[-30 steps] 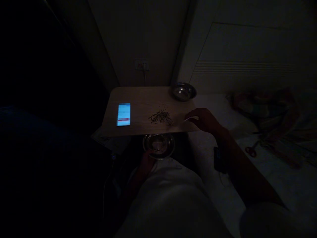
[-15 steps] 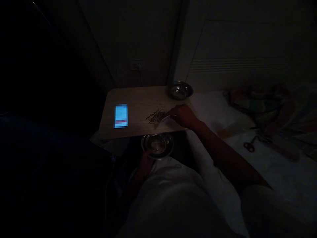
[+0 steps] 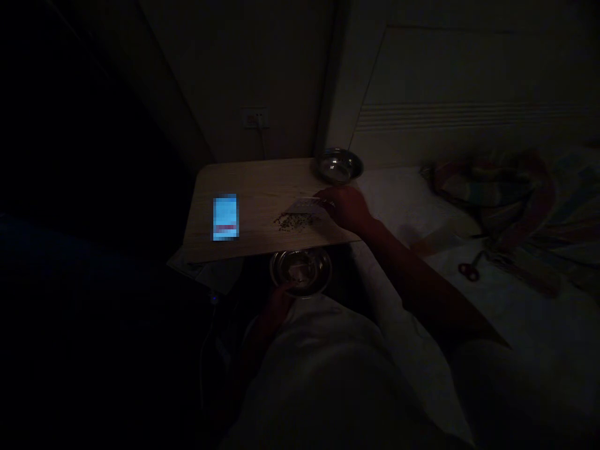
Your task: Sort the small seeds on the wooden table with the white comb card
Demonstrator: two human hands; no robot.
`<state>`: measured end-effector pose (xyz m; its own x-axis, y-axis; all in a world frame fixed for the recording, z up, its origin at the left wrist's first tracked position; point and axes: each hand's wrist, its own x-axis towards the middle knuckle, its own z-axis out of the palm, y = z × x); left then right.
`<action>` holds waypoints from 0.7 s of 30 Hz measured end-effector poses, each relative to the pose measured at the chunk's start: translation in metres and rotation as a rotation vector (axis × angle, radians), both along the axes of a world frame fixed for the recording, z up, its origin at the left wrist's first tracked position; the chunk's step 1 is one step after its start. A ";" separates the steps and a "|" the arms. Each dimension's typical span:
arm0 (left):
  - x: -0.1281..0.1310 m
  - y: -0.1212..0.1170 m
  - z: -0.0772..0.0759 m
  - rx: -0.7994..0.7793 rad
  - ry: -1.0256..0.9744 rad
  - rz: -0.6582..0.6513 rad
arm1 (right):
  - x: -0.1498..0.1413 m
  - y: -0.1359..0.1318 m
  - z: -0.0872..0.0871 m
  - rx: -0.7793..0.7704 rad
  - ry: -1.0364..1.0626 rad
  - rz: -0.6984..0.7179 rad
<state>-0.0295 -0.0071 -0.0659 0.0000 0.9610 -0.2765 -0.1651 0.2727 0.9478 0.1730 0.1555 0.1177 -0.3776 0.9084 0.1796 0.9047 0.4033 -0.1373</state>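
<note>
In dim light, my right hand [image 3: 347,207] is closed on a flat pale card [image 3: 304,205], held over the right half of a wooden table [image 3: 255,184]. Just below the card lies a scattered patch of small dark grains [image 3: 291,222], perhaps seeds. My left hand [image 3: 282,295] grips the near-left rim of a shiny metal bowl [image 3: 323,275], which sits under the table's front edge, above my lap. A few small specks show inside that bowl. The left fingers are partly lost in the dark.
A second metal bowl [image 3: 339,166] stands at the table's back right corner. A lit phone [image 3: 225,217] lies on the table's left. Red-handled scissors [image 3: 469,271] and crumpled cloth [image 3: 497,194] rest on the white bed at right. A wall socket [image 3: 254,117] with a cord is behind.
My right hand has moved the card back from the grains' near side to their far side, turning it flatter. My left hand still holds the bowl; the view has shifted slightly.
</note>
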 end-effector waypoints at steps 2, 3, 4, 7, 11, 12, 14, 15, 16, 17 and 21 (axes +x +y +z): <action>-0.002 -0.001 0.004 0.015 0.009 -0.018 | 0.004 0.000 -0.001 0.034 -0.002 -0.066; -0.003 -0.002 0.006 0.011 0.011 -0.022 | 0.006 0.000 -0.001 0.046 -0.007 -0.101; -0.003 -0.002 0.008 0.007 0.009 -0.025 | 0.007 -0.001 -0.002 0.053 -0.013 -0.135; 0.001 0.000 0.012 -0.002 -0.016 -0.043 | 0.011 -0.001 -0.004 0.040 -0.047 -0.187; 0.012 0.005 0.015 -0.121 -0.191 0.005 | 0.011 -0.004 -0.008 -0.031 -0.101 -0.124; 0.013 0.005 0.016 -0.141 -0.223 0.022 | 0.010 -0.004 -0.009 -0.052 -0.105 -0.093; 0.012 0.005 0.017 -0.122 -0.199 0.017 | 0.008 -0.005 -0.012 -0.081 -0.098 -0.041; 0.011 0.004 0.017 -0.098 -0.166 0.009 | 0.007 -0.006 -0.012 -0.089 -0.089 -0.025; 0.009 0.003 0.017 -0.076 -0.133 0.002 | 0.007 -0.006 -0.013 -0.089 -0.081 -0.021; 0.008 0.003 0.015 -0.061 -0.110 0.000 | 0.007 -0.005 -0.013 -0.082 -0.073 -0.030; 0.005 0.004 0.008 -0.059 -0.080 -0.001 | 0.011 0.003 -0.010 -0.025 -0.063 -0.151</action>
<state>-0.0244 -0.0035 -0.0575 0.0256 0.9431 -0.3314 -0.2390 0.3277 0.9141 0.1837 0.1581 0.1078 -0.2466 0.9594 0.1368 0.9619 0.2595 -0.0864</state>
